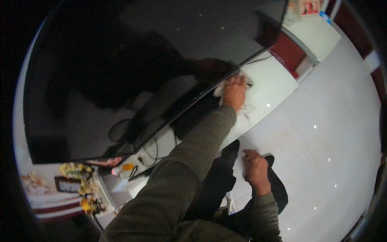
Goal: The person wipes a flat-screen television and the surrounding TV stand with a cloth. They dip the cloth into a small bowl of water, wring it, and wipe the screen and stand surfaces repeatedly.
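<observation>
My left hand (pixel 235 92) reaches forward and presses on a crumpled light patterned cloth (pixel 246 79), on a white glossy cabinet top (pixel 269 80). It lies just below the lower edge of a large black television screen (pixel 151 48), which mirrors a dark figure. Part of the cloth is hidden under the hand. Thin dark marks or strands show on the white top beside the wrist. My right hand (pixel 257 169) hangs over the floor near my shoes, its fingers loosely bent, with nothing seen in it.
Black cables (pixel 156 151) and a bottle with an orange label (pixel 126 167) are at the cabinet's left part. Yellow flowers (pixel 87 205) and a framed item (pixel 68 184) stand at lower left. A red recess (pixel 287 50) and another white surface (pixel 320 34) are at upper right.
</observation>
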Tool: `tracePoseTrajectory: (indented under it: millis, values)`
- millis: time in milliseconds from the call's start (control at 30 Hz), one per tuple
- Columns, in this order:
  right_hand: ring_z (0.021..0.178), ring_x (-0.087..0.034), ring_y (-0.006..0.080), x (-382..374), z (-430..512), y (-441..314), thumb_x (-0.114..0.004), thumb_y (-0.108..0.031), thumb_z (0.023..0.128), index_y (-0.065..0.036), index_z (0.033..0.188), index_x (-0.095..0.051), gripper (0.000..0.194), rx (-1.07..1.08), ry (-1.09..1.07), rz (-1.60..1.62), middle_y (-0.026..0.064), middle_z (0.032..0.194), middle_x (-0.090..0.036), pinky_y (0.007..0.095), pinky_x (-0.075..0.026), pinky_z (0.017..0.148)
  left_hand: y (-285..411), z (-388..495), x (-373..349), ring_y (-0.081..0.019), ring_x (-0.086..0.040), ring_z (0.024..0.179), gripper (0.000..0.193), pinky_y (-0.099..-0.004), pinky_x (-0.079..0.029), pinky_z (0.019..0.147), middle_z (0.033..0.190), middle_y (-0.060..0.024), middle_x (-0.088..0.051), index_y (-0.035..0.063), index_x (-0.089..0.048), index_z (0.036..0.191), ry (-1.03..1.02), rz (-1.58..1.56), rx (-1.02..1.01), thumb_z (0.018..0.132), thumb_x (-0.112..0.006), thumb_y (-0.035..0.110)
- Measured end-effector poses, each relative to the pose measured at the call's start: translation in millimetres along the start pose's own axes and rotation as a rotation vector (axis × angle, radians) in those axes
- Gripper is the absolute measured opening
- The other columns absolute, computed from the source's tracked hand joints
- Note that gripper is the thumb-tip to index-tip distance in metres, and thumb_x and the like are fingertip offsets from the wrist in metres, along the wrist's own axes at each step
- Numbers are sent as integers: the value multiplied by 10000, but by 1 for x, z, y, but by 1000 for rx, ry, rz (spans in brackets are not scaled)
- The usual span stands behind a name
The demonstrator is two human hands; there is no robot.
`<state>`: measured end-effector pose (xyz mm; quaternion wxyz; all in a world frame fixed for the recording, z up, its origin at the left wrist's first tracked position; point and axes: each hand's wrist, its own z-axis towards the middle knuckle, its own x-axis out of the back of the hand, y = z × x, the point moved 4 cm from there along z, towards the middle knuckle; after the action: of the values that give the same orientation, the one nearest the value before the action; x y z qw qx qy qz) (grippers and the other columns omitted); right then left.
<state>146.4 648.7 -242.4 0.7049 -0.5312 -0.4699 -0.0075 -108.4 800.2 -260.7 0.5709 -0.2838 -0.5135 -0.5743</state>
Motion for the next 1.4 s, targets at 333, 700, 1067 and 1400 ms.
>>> tracePoseTrajectory:
  millis: [333, 700, 1067, 1400]
  values:
    - [814, -747, 285, -20, -5, 11, -694, -32, 942, 9, 1132, -743, 200, 19, -80, 106, 194, 911, -767, 378, -592, 740, -57, -198, 86, -422, -445, 1427, 563, -564, -397, 1183, 1546, -221, -490, 20, -472, 1542, -80, 6, 248, 981, -521, 9]
    - [1477, -424, 338, -42, 15, -133, -697, -257, 1024, -168, 1649, -359, 715, 31, -20, 588, 178, 1594, -457, 432, -354, 1231, -31, -221, 131, -306, -564, 1342, 552, -444, -522, 1062, 1505, -159, -576, 46, -489, 1546, -72, -1507, 1115, 1080, -620, 312]
    - [1101, -619, 173, -19, 104, -299, -660, -146, 1037, -20, 1367, -591, 360, 246, 344, 772, 101, 1273, -650, 316, -514, 956, -44, -268, 352, -157, -601, 1246, 415, -330, -498, 1047, 1373, -58, -661, 104, -629, 1456, 285, -1381, 419, 1074, -652, 265]
    - [1219, -556, 411, -13, 99, -498, -723, -185, 967, 36, 1391, -540, 512, 510, 883, 395, 251, 1290, -587, 496, -410, 1099, -158, -296, 605, -138, -524, 989, 342, -275, -457, 866, 1065, -25, -558, 9, -580, 1194, 1093, -745, 226, 1090, -618, 333]
